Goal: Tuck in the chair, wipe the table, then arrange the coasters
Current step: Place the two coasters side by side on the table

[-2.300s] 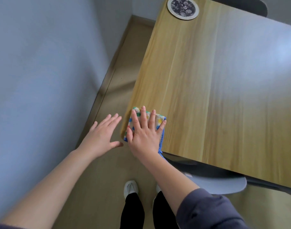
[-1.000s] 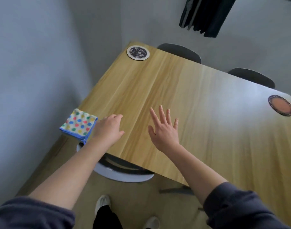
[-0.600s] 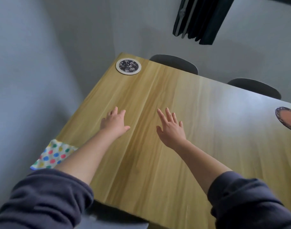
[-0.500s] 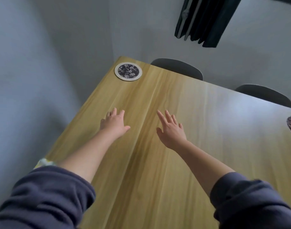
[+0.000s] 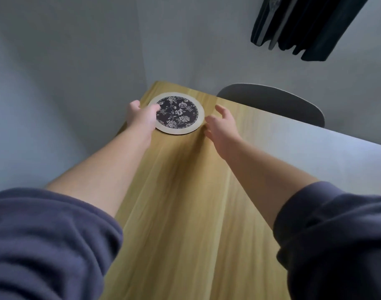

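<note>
A round coaster (image 5: 178,114) with a dark floral middle and a pale rim lies flat at the far left corner of the wooden table (image 5: 185,202). My left hand (image 5: 141,118) is at its left rim, thumb lying on top and fingers curled past the rim by the table's edge. Just beside the coaster's right rim is my right hand (image 5: 221,126), fingers loosely curved, holding nothing; whether it touches the rim I cannot tell. The wiping cloth and the second coaster are out of view.
A dark grey chair back (image 5: 271,102) stands behind the table's far edge. Grey walls close in on the left and behind the corner. Dark fabric (image 5: 304,24) hangs on the wall at the upper right.
Both hands have reached from the middle of the table to the far corner. The left hand has come onto the floral coaster's left rim and the right beside its right rim.
</note>
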### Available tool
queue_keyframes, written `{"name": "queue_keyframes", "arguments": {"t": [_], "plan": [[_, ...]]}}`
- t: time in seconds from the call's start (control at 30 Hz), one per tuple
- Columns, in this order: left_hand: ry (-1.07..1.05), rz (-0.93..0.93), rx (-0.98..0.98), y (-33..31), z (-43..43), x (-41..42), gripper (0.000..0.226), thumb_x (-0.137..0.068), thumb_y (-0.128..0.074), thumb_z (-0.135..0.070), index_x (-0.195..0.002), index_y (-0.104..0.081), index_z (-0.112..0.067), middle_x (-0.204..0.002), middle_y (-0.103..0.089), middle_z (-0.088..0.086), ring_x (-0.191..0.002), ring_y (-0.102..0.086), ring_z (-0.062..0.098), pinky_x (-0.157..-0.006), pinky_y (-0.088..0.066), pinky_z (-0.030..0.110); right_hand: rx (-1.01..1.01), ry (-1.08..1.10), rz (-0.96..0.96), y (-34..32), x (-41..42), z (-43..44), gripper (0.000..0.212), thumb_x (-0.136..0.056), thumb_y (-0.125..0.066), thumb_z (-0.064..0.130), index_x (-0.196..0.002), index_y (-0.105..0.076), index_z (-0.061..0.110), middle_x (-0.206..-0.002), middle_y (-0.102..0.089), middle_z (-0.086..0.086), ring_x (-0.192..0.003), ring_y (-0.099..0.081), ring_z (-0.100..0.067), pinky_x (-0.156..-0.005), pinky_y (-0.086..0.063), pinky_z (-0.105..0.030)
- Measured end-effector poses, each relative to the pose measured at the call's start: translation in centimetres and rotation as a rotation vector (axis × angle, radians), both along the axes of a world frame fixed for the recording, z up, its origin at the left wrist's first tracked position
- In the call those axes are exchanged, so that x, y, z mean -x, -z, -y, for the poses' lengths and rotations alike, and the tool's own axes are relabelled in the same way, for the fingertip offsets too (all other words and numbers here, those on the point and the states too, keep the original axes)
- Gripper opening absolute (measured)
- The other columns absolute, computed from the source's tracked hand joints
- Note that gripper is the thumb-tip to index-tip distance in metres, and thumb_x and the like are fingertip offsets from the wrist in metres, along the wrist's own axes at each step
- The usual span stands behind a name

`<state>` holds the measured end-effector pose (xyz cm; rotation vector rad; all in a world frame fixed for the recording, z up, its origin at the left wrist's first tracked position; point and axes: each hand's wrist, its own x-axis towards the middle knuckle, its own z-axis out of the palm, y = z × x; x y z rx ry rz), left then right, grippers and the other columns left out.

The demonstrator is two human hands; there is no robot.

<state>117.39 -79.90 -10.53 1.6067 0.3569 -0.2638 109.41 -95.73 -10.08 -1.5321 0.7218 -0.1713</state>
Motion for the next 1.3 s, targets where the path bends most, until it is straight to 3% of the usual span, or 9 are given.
{"name": "queue_keyframes", "arguments": {"t": [0.13, 0.23, 0.4, 0.53, 0.63, 0.8, 1.1, 1.23, 1.3], "plan": [[0.028, -0.001, -0.121, 0.7, 0.3, -0.9, 0.048, -0.086, -0.061, -0.022, -0.132, -0.049, -0.012, -0.103, -0.061, 0.002, -0.066, -0.055, 0.009, -0.058, -0.049, 0.023, -0.145, 0.051, -0.018, 0.8, -2.0, 0.3, 0.056, -0.092, -0.046, -0.002, -0.143, -0.042, 0.020, -0.132, -0.055, -0.011, -0.086, -0.063, -0.011, -0.078, -0.058, -0.026], [0.150, 0.106, -0.244, 0.6, 0.8, 0.3, 0.014, -0.091, -0.051, -0.011, -0.101, -0.060, -0.011, -0.097, -0.064, 0.002, -0.068, -0.064, 0.015, -0.056, -0.056, 0.028, -0.275, 0.051, -0.022, 0.6, -1.9, 0.6, 0.053, -0.095, -0.047, 0.001, -0.144, -0.040, 0.017, -0.121, -0.060, -0.011, -0.085, -0.070, -0.015, -0.065, -0.055, -0.023], [0.262, 0.130, -0.018, -0.6, 1.2, 3.8, 0.026, -0.098, -0.037, 0.000, -0.090, -0.049, -0.021, -0.092, -0.066, 0.006, -0.057, -0.070, 0.019, -0.046, -0.053, 0.024, -0.008, -0.049, -0.177, -0.1, 0.7, 1.4, 0.047, -0.095, -0.054, 0.022, -0.142, -0.045, 0.020, -0.103, -0.064, -0.001, -0.073, -0.061, -0.013, -0.057, -0.050, -0.024], [0.410, 0.102, 0.013, -2.0, 1.6, 6.7, 0.029, -0.096, -0.038, 0.005, -0.090, -0.052, -0.020, -0.075, -0.066, 0.009, -0.046, -0.064, 0.015, -0.044, -0.052, 0.024, -0.017, -0.150, -0.158, -1.0, 5.6, 4.6, 0.011, -0.094, -0.059, 0.027, -0.101, -0.066, 0.023, -0.082, -0.068, 0.007, -0.062, -0.062, -0.009, -0.055, -0.044, -0.024], [0.516, 0.005, -0.024, -3.4, 3.0, 9.3, 0.024, -0.097, -0.038, 0.006, -0.092, -0.051, -0.014, -0.075, -0.064, 0.010, -0.043, -0.062, 0.012, -0.042, -0.052, 0.023, -0.007, -0.138, -0.091, -1.6, 9.9, 7.4, 0.008, -0.094, -0.060, 0.021, -0.088, -0.064, 0.021, -0.068, -0.069, 0.010, -0.057, -0.065, -0.007, -0.051, -0.047, -0.021], [0.722, -0.052, -0.224, -4.8, 6.3, 17.9, 0.016, -0.097, -0.040, 0.004, -0.111, -0.046, -0.003, -0.090, -0.064, 0.018, -0.048, -0.066, 0.015, -0.042, -0.052, 0.023, 0.067, -0.219, -0.233, -2.6, 19.9, 11.5, 0.003, -0.093, -0.064, 0.016, -0.092, -0.064, 0.014, -0.073, -0.072, 0.000, -0.061, -0.070, -0.012, -0.050, -0.051, -0.022], [0.536, 0.075, -0.492, -3.7, 9.8, 36.5, 0.009, -0.092, -0.053, -0.006, -0.084, -0.053, -0.010, -0.071, -0.067, 0.009, -0.042, -0.064, 0.014, -0.037, -0.050, 0.025, 0.112, -0.240, -0.356, -3.4, 37.2, 13.9, 0.004, -0.091, -0.063, 0.009, -0.088, -0.067, 0.010, -0.074, -0.072, -0.005, -0.059, -0.071, -0.016, -0.050, -0.053, -0.024], [0.428, 0.122, -0.501, -4.2, 12.6, 38.7, 0.007, -0.093, -0.053, -0.010, -0.093, -0.056, -0.016, -0.074, -0.065, 0.001, -0.053, -0.068, 0.020, -0.059, -0.059, 0.040, 0.075, -0.146, -0.342, -4.1, 39.8, 15.3, 0.018, -0.091, -0.063, 0.006, -0.108, -0.067, 0.003, -0.078, -0.072, -0.009, -0.062, -0.070, -0.020, -0.057, -0.058, -0.029], [0.383, 0.078, -0.507, -4.3, 13.5, 38.7, 0.024, -0.092, -0.052, -0.011, -0.115, -0.056, -0.017, -0.086, -0.064, 0.003, -0.065, -0.070, 0.026, -0.068, -0.059, 0.040, -0.020, -0.181, -0.361, -4.3, 40.1, 15.6, 0.039, -0.093, -0.062, 0.006, -0.131, -0.056, 0.004, -0.089, -0.070, -0.010, -0.069, -0.070, -0.022, -0.061, -0.059, -0.032]]}}
